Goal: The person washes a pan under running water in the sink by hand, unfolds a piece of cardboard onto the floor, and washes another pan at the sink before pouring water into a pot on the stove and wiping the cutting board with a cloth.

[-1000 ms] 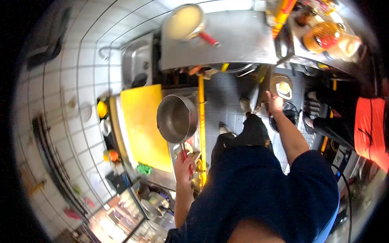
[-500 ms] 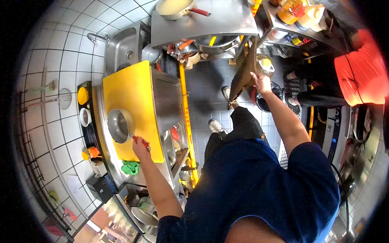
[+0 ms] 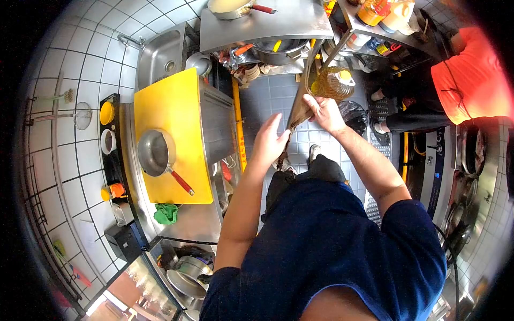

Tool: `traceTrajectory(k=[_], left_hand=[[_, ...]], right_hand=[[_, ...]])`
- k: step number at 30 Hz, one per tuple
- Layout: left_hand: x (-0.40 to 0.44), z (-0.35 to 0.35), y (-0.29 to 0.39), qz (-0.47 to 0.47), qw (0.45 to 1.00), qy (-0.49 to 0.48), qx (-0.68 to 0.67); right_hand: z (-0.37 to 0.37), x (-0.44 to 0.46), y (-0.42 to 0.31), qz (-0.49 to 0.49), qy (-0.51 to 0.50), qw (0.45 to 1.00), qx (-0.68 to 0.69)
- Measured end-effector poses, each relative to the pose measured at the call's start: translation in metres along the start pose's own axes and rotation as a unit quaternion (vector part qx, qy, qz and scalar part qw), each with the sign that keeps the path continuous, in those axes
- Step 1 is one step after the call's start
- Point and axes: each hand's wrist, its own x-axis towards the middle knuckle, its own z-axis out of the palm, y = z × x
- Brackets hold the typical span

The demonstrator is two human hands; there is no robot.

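My left hand (image 3: 269, 140) is open beside the brown sheet-like thing (image 3: 301, 109), thumb and fingers apart, palm toward it. Its near edge runs down past my left thumb. My right hand (image 3: 325, 113) is closed on the sheet's upper part. Just beyond my right hand is a clear ribbed bottle of yellow liquid (image 3: 333, 85) with a yellow cap, tilted; what supports it is hidden. A grey saucepan (image 3: 155, 152) with a red handle rests on the yellow board (image 3: 174, 96) at the left.
A sink (image 3: 160, 61) lies behind the board. The steel counter (image 3: 267, 24) ahead bears another pan (image 3: 230, 8). Bottles stand on the right shelf (image 3: 383, 35). A person in an orange top (image 3: 468, 80) is at the right. A green cloth (image 3: 166, 213) lies below the board.
My left hand has let go of the saucepan on the yellow board and moved right, beside the brown sheet. The bottle now shows its side, and the view has shifted.
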Motion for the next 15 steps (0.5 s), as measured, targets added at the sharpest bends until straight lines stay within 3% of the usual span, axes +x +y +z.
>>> traceTrajectory(k=[1,4,8,11,15], left_hand=[[0.007,0.008,0.001,0.016,0.998,-0.035,0.051],[0.020,0.013,0.010,-0.009,0.996,-0.092,0.001],[0.023,0.019,0.020,-0.038,0.988,-0.092,-0.116],[0.030,0.020,0.036,-0.008,0.992,-0.080,-0.093],[0.038,0.030,0.035,-0.001,0.978,-0.086,-0.189]], right_hand=[[0.000,-0.005,-0.008,-0.008,-0.011,1.000,-0.005],[-0.006,-0.010,-0.014,-0.038,-0.016,0.999,0.014],[-0.023,-0.014,-0.023,-0.047,-0.029,0.998,-0.006],[-0.033,-0.016,-0.029,-0.058,-0.045,0.997,0.014],[-0.046,-0.017,-0.035,-0.066,-0.066,0.994,0.054]])
